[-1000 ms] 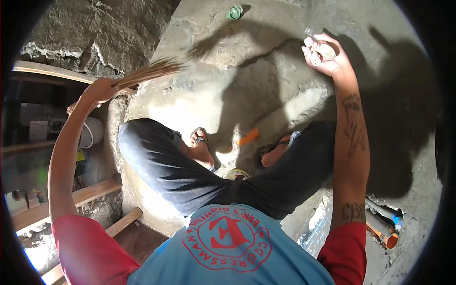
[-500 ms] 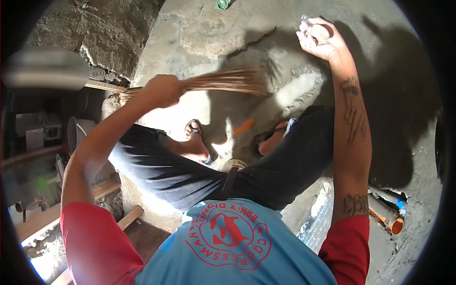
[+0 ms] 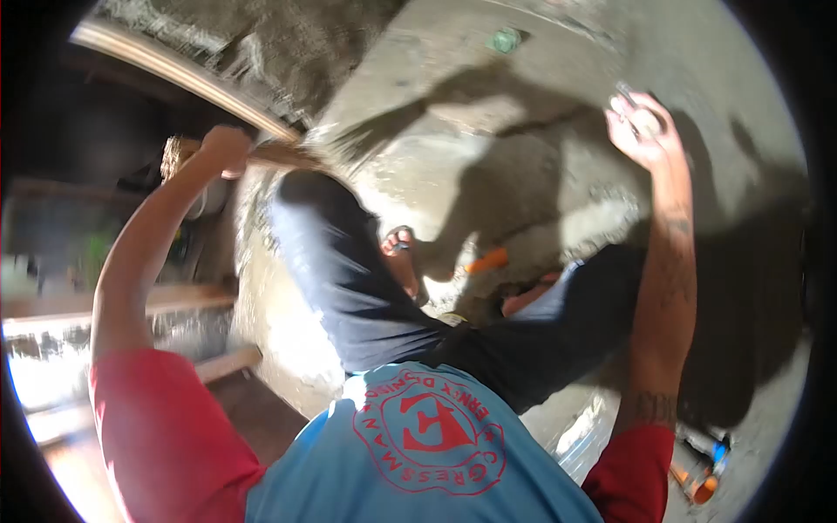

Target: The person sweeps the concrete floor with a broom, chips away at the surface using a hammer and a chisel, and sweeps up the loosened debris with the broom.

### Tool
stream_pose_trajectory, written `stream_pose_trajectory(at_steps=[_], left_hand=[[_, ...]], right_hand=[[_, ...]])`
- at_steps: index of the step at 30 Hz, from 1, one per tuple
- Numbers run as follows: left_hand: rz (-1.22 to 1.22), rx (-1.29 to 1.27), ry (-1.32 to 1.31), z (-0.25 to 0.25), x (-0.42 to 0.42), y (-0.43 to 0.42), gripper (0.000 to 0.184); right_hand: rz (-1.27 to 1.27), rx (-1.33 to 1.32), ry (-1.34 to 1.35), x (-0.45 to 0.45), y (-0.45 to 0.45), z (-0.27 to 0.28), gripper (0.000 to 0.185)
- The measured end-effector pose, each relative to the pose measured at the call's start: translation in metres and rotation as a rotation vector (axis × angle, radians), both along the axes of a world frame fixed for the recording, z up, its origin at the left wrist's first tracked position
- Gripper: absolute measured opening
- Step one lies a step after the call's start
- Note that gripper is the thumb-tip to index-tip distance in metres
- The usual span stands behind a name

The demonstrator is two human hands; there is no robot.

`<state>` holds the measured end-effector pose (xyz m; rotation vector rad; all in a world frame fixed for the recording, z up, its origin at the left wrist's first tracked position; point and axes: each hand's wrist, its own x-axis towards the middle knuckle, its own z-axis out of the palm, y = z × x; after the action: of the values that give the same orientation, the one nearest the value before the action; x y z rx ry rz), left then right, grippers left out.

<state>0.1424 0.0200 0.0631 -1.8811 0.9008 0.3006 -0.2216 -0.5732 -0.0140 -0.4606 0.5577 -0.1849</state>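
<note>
My left hand (image 3: 227, 150) is wrapped round a stick broom (image 3: 288, 157). The bound butt of the broom shows to the left of the fist, and its bristles point right, blurred, close to my left knee. Far out to the right, my right hand (image 3: 643, 135) is turned palm up with its fingers curled round a pale lump (image 3: 646, 122). A small dark or shiny bit shows by its fingertips, too blurred to name. Under both arms lies a grey, rough concrete floor (image 3: 410, 187).
An orange piece (image 3: 486, 260) lies between my feet. Farther out is a crumpled green thing (image 3: 504, 39). A wooden beam (image 3: 183, 78) runs along a rough wall at upper left. An orange pipe end (image 3: 697, 486) lies at lower right.
My left hand has swung left with the broom, whose bristles have left the space over my feet. My right hand sits lower and farther right in view, still holding the pale lump. The view has shifted.
</note>
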Motion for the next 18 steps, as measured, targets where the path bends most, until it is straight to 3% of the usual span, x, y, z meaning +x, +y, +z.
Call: stream_pose_trajectory(at_steps=[1,3,4,5,6,9,10,12,13,14,15,16,18], left_hand=[[0.096,-0.002,-0.054,0.018,-0.007,0.017,0.033],[0.261,-0.158,-0.059,0.061,-0.04,0.053,0.032],[0.232,-0.245,-0.089,0.063,-0.041,0.092,0.035],[0.293,-0.255,-0.112,0.065,-0.05,0.132,0.035],[0.356,-0.255,-0.139,0.066,-0.061,0.17,0.033],[0.534,-0.301,-0.167,0.07,-0.132,0.254,0.025],[0.618,-0.272,-0.189,0.067,-0.156,0.285,0.025],[0.756,-0.454,-0.231,0.065,-0.232,0.333,0.026],[0.864,-0.436,-0.235,0.047,-0.254,0.378,0.03],[0.961,-0.345,-0.246,0.062,-0.295,0.37,0.032],[0.921,-0.381,-0.288,0.046,-0.329,0.406,0.032],[1.051,-0.307,-0.305,0.039,-0.357,0.426,0.031],[1.239,-0.158,-0.239,0.02,-0.399,0.46,0.031]], right_hand=[[0.008,-0.049,-0.015,0.0,0.003,-0.005,0.019],[0.171,-0.483,-0.03,0.003,0.002,-0.015,0.012],[0.224,-0.698,-0.032,0.005,0.002,-0.02,0.01],[0.155,-1.334,0.094,0.003,0.01,-0.031,0.009],[0.096,-1.431,0.118,0.003,0.026,-0.024,0.016],[0.081,-0.274,0.286,0.001,0.017,-0.005,0.023],[0.111,-0.144,0.338,0.002,0.013,0.002,0.024],[0.119,-0.133,0.348,0.002,0.004,-0.002,0.026],[0.229,-0.38,0.275,0.004,0.003,-0.005,0.026],[0.311,-0.651,0.21,0.006,0.006,-0.005,0.026],[0.348,-0.907,0.152,0.008,0.0,-0.011,0.027],[0.245,-0.527,0.299,0.012,0.001,0.001,0.027],[0.183,-0.273,0.394,0.017,0.005,0.009,0.028]])
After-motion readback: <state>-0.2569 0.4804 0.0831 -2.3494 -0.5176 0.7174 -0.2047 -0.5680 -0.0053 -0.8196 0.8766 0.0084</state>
